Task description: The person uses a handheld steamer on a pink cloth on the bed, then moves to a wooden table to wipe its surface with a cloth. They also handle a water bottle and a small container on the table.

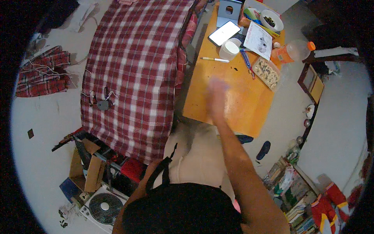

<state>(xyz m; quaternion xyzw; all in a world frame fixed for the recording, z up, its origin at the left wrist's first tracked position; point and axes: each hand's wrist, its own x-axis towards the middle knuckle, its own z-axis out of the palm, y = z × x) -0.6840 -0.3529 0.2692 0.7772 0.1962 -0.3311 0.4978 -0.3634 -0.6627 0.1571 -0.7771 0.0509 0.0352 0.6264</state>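
My right hand (216,98) is over the near part of an orange-brown wooden table (245,108), blurred by motion. A faint bluish patch shows at its fingertips; whether something is held there cannot be told. Beyond the hand lie a white-and-gold pen (214,60), a blue pen-like tool (245,59) and a clear box of pale, lumpy food (266,72). Two nested white cups (230,49) stand farther back, next to a phone with a lit screen (224,33). My left hand is out of sight; only that forearm shows, beside the bed.
A bed with a red-and-white checked cover (131,73) runs along the left. At the table's far right are an orange-capped plastic bottle (292,52), a printed sheet (259,41) and a white bowl (271,20). A box fan (105,204) and a cardboard box (95,174) stand lower left.
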